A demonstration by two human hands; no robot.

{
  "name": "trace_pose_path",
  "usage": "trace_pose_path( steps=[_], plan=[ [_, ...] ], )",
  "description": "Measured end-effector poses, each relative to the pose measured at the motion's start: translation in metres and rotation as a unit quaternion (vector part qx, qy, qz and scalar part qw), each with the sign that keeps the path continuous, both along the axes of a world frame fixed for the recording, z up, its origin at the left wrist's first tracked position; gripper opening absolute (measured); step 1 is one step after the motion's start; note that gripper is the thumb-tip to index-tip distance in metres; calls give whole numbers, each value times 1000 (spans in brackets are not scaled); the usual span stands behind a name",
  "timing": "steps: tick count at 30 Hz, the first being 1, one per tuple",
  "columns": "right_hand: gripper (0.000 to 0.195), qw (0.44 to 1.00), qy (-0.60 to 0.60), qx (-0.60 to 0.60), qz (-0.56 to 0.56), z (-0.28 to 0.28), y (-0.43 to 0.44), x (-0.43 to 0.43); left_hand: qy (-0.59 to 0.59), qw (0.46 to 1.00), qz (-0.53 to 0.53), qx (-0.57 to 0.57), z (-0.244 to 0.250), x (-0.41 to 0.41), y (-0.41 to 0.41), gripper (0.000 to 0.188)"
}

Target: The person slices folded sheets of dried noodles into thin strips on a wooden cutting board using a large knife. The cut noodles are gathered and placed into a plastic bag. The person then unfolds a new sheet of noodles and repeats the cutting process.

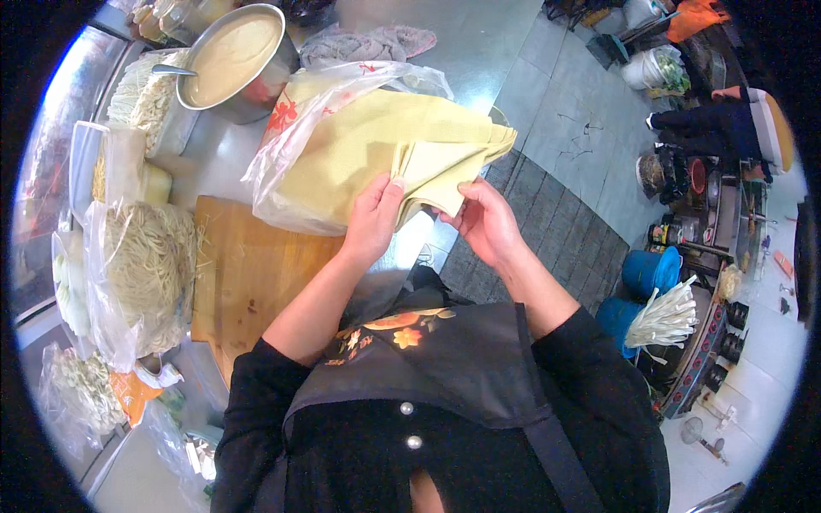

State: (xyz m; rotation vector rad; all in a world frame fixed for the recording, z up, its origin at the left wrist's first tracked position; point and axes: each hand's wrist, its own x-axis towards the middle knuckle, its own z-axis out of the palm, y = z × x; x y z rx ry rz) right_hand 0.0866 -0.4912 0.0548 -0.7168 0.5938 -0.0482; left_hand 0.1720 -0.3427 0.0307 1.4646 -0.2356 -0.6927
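Note:
A stack of thin, pale yellow sheets (346,147), perhaps tofu skin or dough, lies partly inside a clear plastic bag (276,186) with red print. My left hand (377,215) grips a folded part of the sheets between thumb and fingers at their near edge. Just right of it, my right hand (482,218) pinches the lower corner of the same folded part. The sheets' far end juts out past the counter's edge. Under the bag's near side is a wooden board (256,276).
A metal pot (234,61) of beige paste with a spoon stands at the back left, beside a grey cloth (365,45). Bagged noodles (151,269) lie left of the board. Blue buckets (649,270) stand at right; a person (725,131) is farther off.

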Motion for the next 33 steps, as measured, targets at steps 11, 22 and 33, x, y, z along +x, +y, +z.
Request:
trace_pose_path(
  steps=[11, 22, 33],
  plan=[
    [31, 997, 74, -18, -13, 0, -2, -25, 46, 993, -106, -30, 9, 3, -3, 27],
    [27, 999, 44, -7, -14, -6, 0, -25, 43, 988, -146, 8, 4, 0, -2, 26],
    [31, 999, 27, 25, -6, -2, 2, -18, 56, 994, -89, -5, 4, -6, -9, 22]
  ],
)
